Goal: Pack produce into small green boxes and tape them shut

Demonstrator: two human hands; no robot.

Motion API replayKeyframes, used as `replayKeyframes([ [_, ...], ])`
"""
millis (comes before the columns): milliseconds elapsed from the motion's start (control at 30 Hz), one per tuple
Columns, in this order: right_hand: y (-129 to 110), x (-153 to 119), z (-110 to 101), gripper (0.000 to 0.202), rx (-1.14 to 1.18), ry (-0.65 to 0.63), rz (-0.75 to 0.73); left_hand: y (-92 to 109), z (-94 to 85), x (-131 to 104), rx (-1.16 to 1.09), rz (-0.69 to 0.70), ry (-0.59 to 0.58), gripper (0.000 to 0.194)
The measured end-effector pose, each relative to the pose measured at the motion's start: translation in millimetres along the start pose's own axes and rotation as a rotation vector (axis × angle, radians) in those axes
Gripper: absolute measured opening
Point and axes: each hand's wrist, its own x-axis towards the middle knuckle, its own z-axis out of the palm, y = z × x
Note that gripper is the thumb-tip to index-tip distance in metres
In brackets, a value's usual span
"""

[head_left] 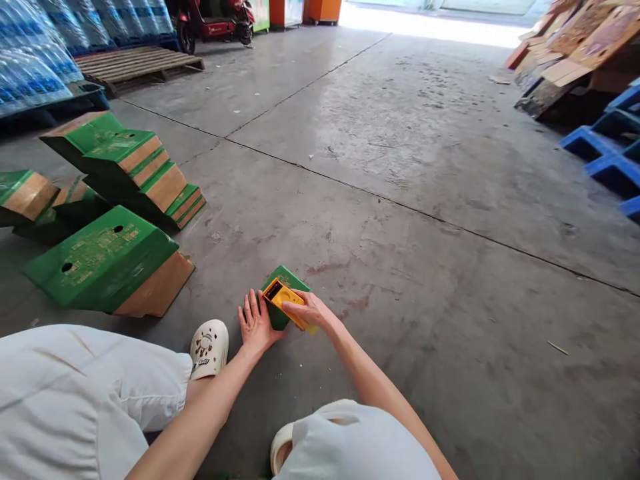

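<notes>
A small green box [281, 321] rests on the concrete floor in front of me. My left hand [256, 326] lies against its left side with the fingers spread, holding nothing. Above the box, my right hand [311, 311] grips a yellow device [285, 298] with a dark window at its upper left end, which looks like a multimeter. The device is tilted and covers part of the box, so I cannot tell whether the two touch. Something pale yellow shows just below the device, too small to make out.
Green and brown cartons [107, 263] are piled at the left. Behind them are a wooden pallet [137, 63], wrapped bottles [30, 67] and a red scooter [215, 23]. Flattened cardboard [575, 50] and blue pallets [607, 147] stand at the right. My shoe [210, 347] is left of the box.
</notes>
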Motion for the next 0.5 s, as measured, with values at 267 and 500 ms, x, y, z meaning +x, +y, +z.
replayKeyframes([
  [267, 26, -34, 1, 0.064, 0.125, 0.034, 0.041, -6, 9.3, 23, 0.038, 0.042, -0.090, 0.143],
  [500, 83, -145, 1, 0.088, 0.328, 0.075, 0.183, -11, 5.9, 25, 0.041, 0.091, -0.113, 0.141],
])
